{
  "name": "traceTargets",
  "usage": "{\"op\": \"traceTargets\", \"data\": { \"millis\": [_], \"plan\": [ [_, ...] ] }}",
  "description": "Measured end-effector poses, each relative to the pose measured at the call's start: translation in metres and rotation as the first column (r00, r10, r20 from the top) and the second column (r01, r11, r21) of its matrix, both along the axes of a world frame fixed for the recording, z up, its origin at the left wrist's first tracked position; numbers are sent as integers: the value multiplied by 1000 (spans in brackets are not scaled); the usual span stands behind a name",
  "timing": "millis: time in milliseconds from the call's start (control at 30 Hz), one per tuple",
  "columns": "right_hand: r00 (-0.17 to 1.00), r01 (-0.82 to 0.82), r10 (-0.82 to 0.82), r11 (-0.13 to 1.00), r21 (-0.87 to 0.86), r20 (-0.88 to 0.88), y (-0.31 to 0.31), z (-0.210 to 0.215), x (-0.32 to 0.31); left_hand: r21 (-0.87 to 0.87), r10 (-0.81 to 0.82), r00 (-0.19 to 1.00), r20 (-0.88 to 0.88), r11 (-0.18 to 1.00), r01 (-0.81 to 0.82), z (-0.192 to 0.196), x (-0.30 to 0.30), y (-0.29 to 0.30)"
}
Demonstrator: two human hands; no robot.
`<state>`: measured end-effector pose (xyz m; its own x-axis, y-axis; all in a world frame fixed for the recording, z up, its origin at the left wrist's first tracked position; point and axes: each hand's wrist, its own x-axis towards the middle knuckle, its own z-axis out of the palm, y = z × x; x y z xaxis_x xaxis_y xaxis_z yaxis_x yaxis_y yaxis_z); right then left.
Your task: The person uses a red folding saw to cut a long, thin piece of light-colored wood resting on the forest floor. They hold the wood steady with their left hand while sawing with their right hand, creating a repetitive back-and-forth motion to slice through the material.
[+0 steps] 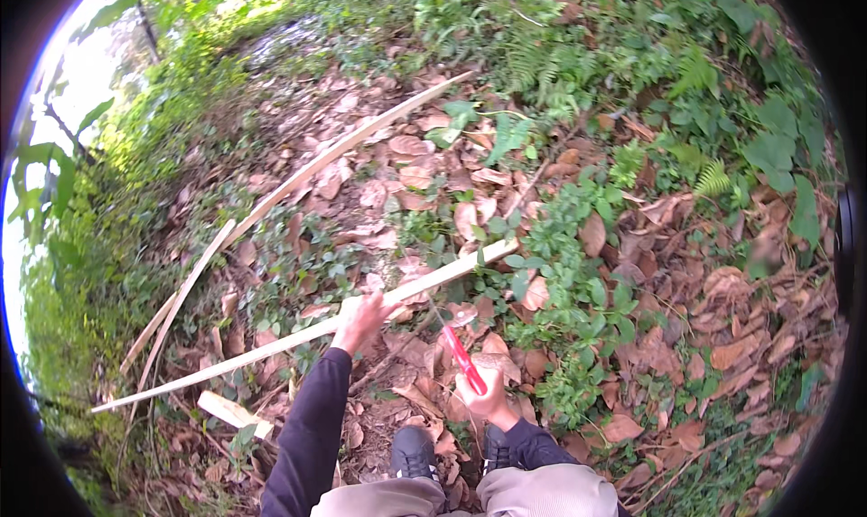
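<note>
Carefully, I'd keep the long wooden strip (302,335) steady where it slants across in front of the shoes (414,452): the left hand (361,321) has its fingers wrapped over it. The right hand (485,396) curls its fingers around a red-handled tool (463,359); I'd angle that thin blade (437,313) clear of the left hand. Whether blade meets wood, I cannot tell. I see no container.
</note>
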<state>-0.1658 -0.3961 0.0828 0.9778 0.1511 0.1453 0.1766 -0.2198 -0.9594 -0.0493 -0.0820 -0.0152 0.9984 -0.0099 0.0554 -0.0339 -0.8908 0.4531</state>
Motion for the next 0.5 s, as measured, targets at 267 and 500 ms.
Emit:
{"op": "traceTargets", "data": {
  "millis": [267, 500],
  "plan": [
    [999, -35, 34, 998, -57, -13, -2, -29, 12, 219, -83, 996, 23, 973, 76, 35, -27, -36],
    [998, -18, 22, 999, -46, 67, -17, -2, -33, 187, -101, 994, 41, 978, 91, 41, -10, -18]
  ]
}}
